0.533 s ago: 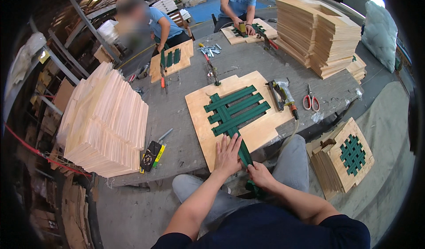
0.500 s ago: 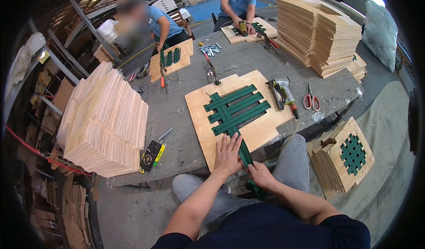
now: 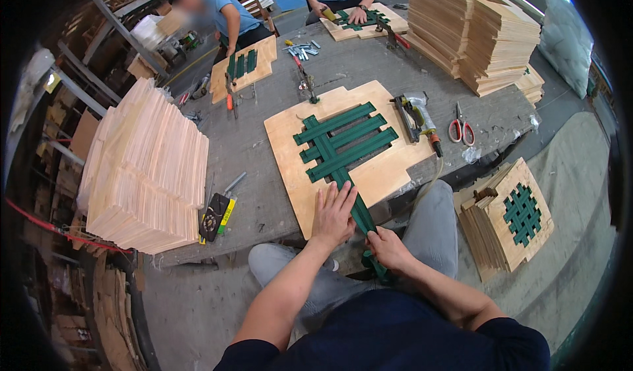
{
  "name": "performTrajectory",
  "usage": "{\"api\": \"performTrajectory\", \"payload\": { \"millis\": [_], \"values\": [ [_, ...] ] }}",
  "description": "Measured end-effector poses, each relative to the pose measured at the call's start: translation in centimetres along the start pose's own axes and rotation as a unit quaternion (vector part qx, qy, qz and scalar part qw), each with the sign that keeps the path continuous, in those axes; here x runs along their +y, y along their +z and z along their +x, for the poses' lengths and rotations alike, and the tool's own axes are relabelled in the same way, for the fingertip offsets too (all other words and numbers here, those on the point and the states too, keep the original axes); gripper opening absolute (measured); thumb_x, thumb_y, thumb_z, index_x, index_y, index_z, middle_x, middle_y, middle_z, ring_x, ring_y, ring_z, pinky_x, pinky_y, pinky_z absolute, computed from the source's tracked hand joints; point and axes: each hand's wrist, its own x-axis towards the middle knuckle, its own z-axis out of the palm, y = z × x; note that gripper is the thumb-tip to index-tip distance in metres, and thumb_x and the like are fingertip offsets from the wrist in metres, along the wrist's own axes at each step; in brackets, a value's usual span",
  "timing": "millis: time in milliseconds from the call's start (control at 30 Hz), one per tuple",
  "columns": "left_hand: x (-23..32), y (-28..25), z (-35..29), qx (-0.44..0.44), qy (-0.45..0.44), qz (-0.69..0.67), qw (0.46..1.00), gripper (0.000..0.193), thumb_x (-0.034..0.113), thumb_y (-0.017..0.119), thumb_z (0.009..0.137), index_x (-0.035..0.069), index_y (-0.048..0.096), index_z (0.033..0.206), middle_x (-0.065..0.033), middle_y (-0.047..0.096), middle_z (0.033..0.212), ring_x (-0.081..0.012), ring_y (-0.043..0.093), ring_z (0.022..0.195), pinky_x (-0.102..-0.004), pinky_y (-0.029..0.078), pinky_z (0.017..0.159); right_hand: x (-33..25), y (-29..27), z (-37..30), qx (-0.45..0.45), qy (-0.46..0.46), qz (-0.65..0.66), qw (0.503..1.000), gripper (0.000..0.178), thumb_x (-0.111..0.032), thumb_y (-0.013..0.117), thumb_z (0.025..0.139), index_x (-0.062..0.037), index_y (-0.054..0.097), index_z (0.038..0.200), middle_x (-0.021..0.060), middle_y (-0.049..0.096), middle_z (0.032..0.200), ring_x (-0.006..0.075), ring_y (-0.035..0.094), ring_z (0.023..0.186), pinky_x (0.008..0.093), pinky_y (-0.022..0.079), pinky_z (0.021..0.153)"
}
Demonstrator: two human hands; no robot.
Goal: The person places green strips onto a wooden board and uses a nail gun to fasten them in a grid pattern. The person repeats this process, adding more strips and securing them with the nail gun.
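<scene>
A plywood board [image 3: 280,140] with a cut-out lies at the table's near edge. Three green webbing straps [image 3: 361,137] cross its opening, and a long green strap [image 3: 361,214] weaves through them towards me. My left hand [image 3: 333,216] rests flat on the board's near part, fingers stretched along the long strap and touching its edge. Just off the board's near edge, my right hand [image 3: 390,248] pinches that same strap between thumb and fingers. The strap's loose end hangs below it over my lap.
A pneumatic stapler [image 3: 415,117] and red-handled scissors [image 3: 461,131] lie right of the board. Plywood stacks stand left [image 3: 148,173] and far right [image 3: 461,34]. A tape measure [image 3: 213,218] lies near the left stack. A woven panel [image 3: 524,213] tops a floor stack. Two co-workers handle boards across the table.
The view has shifted, so the table sits higher in the picture. My hands keep nearly the same places on the strap and board. The far co-worker's hands have moved apart.
</scene>
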Motion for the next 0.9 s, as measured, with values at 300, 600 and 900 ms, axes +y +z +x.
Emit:
{"api": "performTrajectory", "payload": {
  "millis": [300, 600, 900],
  "values": [
    [0.0, 0.2, -0.2, 0.002, 0.008, 0.022, 1.000, 0.072, 0.015, 0.064, 0.083, 0.012, 0.046, 0.153, -0.0113, 0.043, 0.160, -0.0368, 0.039, 0.148, -0.0626, 0.024, 0.121, -0.4, -0.3, -0.6, 0.001, -0.008, -0.011, 1.000, 0.033, -0.027, 0.046, 0.105, -0.0008, 0.060, 0.090, 0.0096, 0.059, 0.070, 0.0226, 0.058, 0.065, 0.0397, 0.047, 0.064],
    [-0.1, 0.1, -0.2, -0.022, 0.015, 0.051, 0.998, 0.074, 0.022, 0.066, 0.084, 0.012, 0.045, 0.154, -0.0121, 0.043, 0.160, -0.0361, 0.037, 0.148, -0.0595, 0.023, 0.124, -0.1, -0.5, -0.8, 0.008, 0.005, -0.029, 1.000, 0.034, -0.028, 0.046, 0.105, -0.0006, 0.059, 0.090, 0.0108, 0.058, 0.070, 0.0248, 0.058, 0.066, 0.0409, 0.047, 0.066],
    [-0.3, 0.6, -0.1, -0.009, 0.026, 0.029, 0.999, 0.069, 0.017, 0.065, 0.084, 0.010, 0.049, 0.151, -0.0136, 0.045, 0.157, -0.0365, 0.038, 0.149, -0.0580, 0.023, 0.124, 0.6, -1.3, -0.6, 0.008, -0.034, -0.118, 0.992, 0.035, -0.028, 0.044, 0.106, 0.0001, 0.059, 0.092, 0.0211, 0.063, 0.080, 0.0421, 0.063, 0.080, 0.0491, 0.048, 0.074]
  ]
}}
